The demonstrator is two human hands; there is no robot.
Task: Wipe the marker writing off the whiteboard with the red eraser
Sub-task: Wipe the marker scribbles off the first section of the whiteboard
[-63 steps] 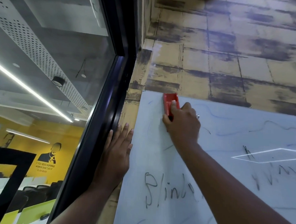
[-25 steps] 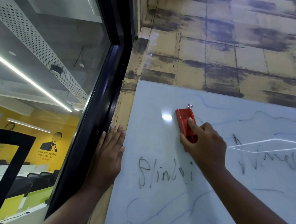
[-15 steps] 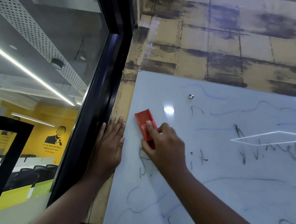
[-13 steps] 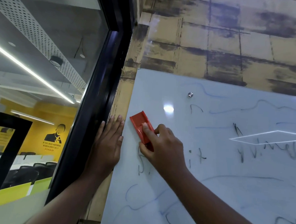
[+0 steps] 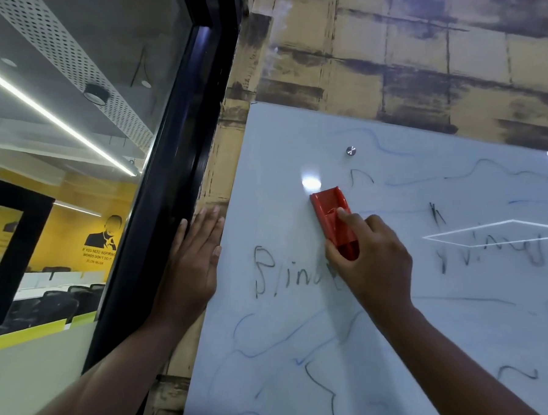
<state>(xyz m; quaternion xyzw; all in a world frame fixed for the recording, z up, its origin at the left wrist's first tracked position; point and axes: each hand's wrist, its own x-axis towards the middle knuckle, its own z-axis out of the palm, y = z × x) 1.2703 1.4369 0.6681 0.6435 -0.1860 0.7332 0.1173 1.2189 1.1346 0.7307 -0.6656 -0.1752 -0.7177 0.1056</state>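
Having swept back right since the earlier frame: red eraser (image 5: 335, 222) now pressing on whiteboard (image 5: 386, 340), just below mounting stud (image 5: 351, 150). Gripping eraser: right hand (image 5: 370, 260). Resting flat, fingers extended: left hand (image 5: 192, 263). Risking skipped strokes, smearing writing (image 5: 281, 276) through uneven pressure.

Open whiteboard (image 5: 385, 356) below the eraser (image 5: 334, 221); left hand (image 5: 191, 263) blocks its left edge
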